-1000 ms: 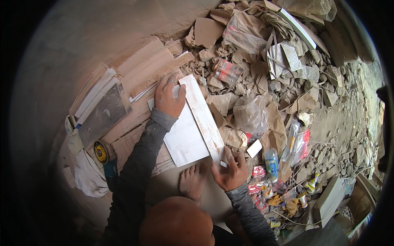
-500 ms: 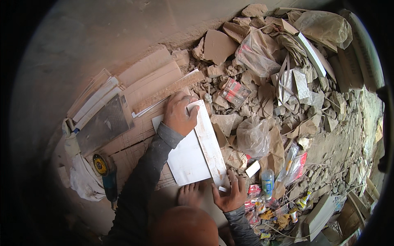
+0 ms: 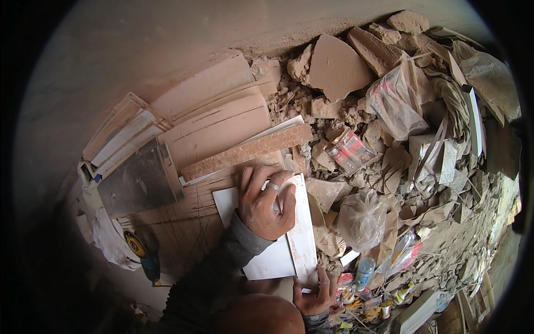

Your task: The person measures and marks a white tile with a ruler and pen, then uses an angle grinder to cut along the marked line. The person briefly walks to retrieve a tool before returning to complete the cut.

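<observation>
A long white tile strip [image 3: 305,236], smeared with brown dust, lies over a larger white tile [image 3: 270,261]. My left hand [image 3: 265,205], with a ring on one finger, is bent over the strip's far end. Its thumb and forefinger are closed there; the exact contact is partly hidden. At the near end, my right hand [image 3: 316,298] has its thumb and fingers on either side of the strip. Beneath the white tile is a scored, dusty brown board [image 3: 194,217].
An angle grinder [image 3: 146,256] lies at left by a white cloth [image 3: 111,239]. Behind it lean a dark tile [image 3: 139,181] and stacked tile pieces [image 3: 125,133]. Rubble [image 3: 339,67], plastic bags [image 3: 361,220] and a plastic bottle [image 3: 364,273] spread across the right side.
The view has shifted, so the scene sits farther right and lower. Both hands stay at the strip's ends. The bare toes seen earlier beside the tile are now hidden.
</observation>
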Demonstrator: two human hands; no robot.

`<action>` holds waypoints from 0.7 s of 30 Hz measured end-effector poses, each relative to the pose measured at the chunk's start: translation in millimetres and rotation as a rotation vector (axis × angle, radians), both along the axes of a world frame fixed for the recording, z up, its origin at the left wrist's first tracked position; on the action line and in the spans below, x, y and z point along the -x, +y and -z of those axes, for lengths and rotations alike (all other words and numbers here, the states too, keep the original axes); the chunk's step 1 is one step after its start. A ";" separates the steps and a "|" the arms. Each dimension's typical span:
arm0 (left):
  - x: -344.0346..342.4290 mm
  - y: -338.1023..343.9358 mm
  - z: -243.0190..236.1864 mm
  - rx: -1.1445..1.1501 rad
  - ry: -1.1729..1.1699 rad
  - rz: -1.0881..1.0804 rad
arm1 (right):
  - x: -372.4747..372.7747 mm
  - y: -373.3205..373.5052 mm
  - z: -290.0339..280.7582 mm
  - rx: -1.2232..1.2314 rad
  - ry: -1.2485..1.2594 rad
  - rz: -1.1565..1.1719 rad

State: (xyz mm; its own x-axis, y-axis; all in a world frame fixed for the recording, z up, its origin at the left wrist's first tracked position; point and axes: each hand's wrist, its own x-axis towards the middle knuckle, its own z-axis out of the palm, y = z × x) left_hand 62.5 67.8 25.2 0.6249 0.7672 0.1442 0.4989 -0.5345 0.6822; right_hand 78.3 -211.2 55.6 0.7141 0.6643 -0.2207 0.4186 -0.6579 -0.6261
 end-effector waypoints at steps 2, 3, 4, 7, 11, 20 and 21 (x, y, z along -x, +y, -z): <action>-0.7 0.0 -1.8 0.027 0.004 -0.012 | 2.1 0.6 1.1 0.025 -0.012 0.000; -0.9 0.9 -2.1 0.022 0.001 -0.010 | 2.7 0.7 2.0 0.030 -0.041 0.006; -0.8 1.2 -2.8 0.030 0.006 -0.010 | 3.8 1.1 3.2 0.015 -0.048 0.019; -0.1 2.5 -2.4 0.047 -0.003 -0.002 | 7.3 0.8 4.6 0.022 -0.048 0.077; -0.3 2.7 0.0 0.051 -0.020 -0.010 | 6.6 -1.9 3.0 0.063 -0.007 0.046; 1.6 1.5 -5.8 0.066 -0.044 -0.079 | 1.7 3.6 -9.0 0.174 0.021 0.031; 2.5 1.7 -5.6 0.069 -0.046 -0.077 | 1.3 4.7 -10.4 0.218 -0.006 0.015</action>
